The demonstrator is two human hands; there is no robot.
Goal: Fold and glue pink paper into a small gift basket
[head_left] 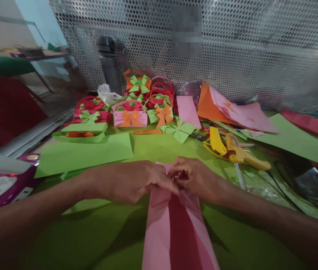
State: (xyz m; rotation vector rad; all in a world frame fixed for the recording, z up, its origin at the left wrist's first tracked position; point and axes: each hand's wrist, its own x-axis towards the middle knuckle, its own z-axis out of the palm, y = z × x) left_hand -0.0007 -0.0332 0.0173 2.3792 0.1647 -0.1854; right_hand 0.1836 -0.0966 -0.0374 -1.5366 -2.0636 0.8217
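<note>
A long pink paper piece [159, 232] with an opening down its middle lies in front of me on the green tabletop, its inside in dark red shadow. At its far end, my left hand [139, 182] presses on the paper with the index finger stretched across it. My right hand [195, 178] has thumb and fingers pinched together at the same end, gripping the pink paper there. The fingertips of both hands nearly meet. Just beyond the hands lies a green paper sheet [91, 153].
Small paper bags with bows [130, 118] stand at the back, near a grey bottle [109, 69]. To the right are a yellow glue gun [243, 155], yellow-handled scissors [217, 140] and coloured paper sheets [240, 112]. A purple power strip [7, 183] sits at left.
</note>
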